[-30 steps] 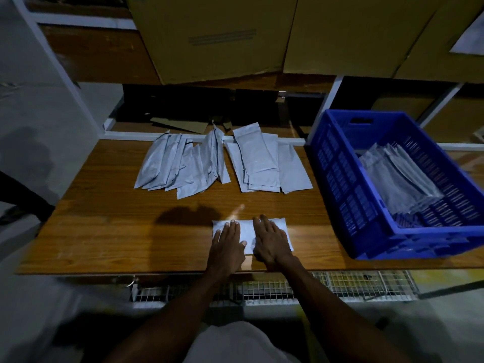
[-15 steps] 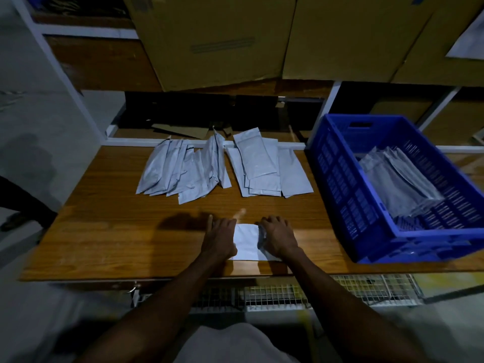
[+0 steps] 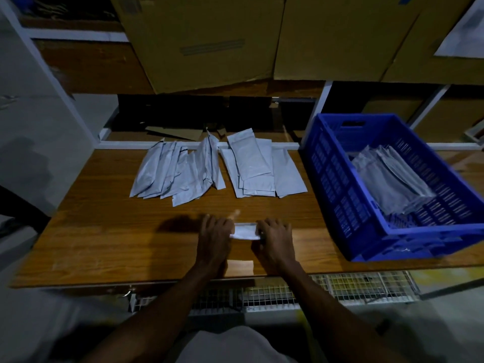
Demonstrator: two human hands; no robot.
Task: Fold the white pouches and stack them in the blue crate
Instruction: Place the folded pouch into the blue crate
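In the head view, the left hand [image 3: 215, 233] and right hand [image 3: 275, 235] grasped a folded white pouch [image 3: 245, 231] between their fingers, low over the desk [image 3: 104, 231]. Beyond the fingers lay the unfolded pouches [image 3: 217, 166]; right of them sat the blue crate [image 3: 337, 184]. Squaring the edges before pressing the crease would likely help it stack flat.
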